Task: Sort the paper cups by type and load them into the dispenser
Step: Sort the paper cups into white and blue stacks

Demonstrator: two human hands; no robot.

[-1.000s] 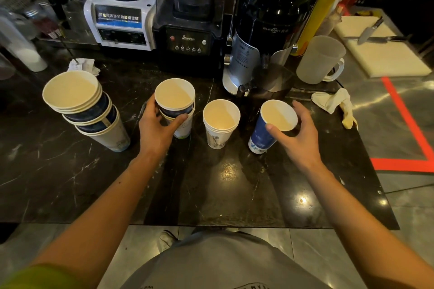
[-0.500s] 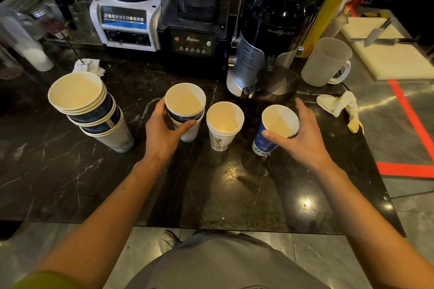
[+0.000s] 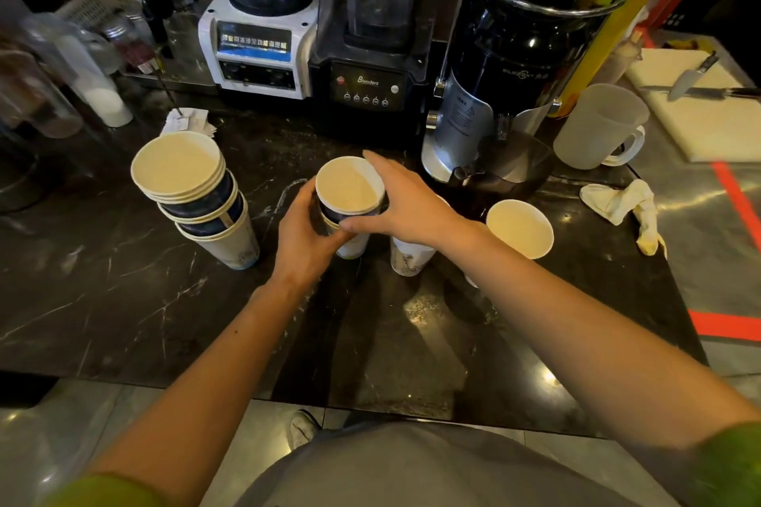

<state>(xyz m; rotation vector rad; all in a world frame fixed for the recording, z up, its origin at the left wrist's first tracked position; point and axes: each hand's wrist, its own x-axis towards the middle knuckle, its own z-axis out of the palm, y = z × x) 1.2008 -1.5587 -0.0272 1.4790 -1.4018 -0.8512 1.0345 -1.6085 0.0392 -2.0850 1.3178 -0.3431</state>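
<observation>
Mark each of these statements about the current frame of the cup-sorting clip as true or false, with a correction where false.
1. Both hands are on the same middle stack of cups. True: the left hand and right hand both grip the middle stack.
2. The tall stack at the left is only white cups. False: the tall stack mixes dark blue cups with a white one at the bottom.
3. A knife lies on the white cutting board. True: the knife rests on the cutting board.
4. The frosted pitcher lies on its side. False: the frosted pitcher stands upright.
5. The crumpled cloth sits inside a cup. False: the cloth lies on the counter.
</observation>
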